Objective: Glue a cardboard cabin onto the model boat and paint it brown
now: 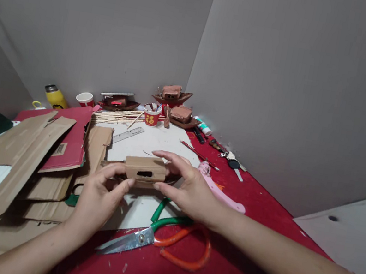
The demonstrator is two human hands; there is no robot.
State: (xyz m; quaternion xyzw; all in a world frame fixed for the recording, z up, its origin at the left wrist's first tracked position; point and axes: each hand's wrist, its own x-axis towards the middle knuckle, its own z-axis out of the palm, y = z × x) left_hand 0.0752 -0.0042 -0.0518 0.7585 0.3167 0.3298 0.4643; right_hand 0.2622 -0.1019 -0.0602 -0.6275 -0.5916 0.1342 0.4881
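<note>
Between my two hands is a small cardboard model boat (146, 164), its curved cabin roof pierced by a dark oblong window in the side facing me. My left hand (101, 189) is closed on the boat's left end, thumb against the cabin's lower edge. Fingers of my right hand (192, 187) curl around the right end, with the thumb at the bottom right of the cabin. Much of the hull is covered by my fingers. Below the boat lie large scissors (148, 239) with one green and one orange handle, blades pointing left.
Cardboard sheets (18, 175) are piled at left. Finished brown boats (172, 93) stand at the back near a red paper cup (152, 116), thin sticks (116, 117) and a yellow bottle (55, 97). A ruler (128, 135), pink glue gun (220, 194) and keys (232, 158) lie around.
</note>
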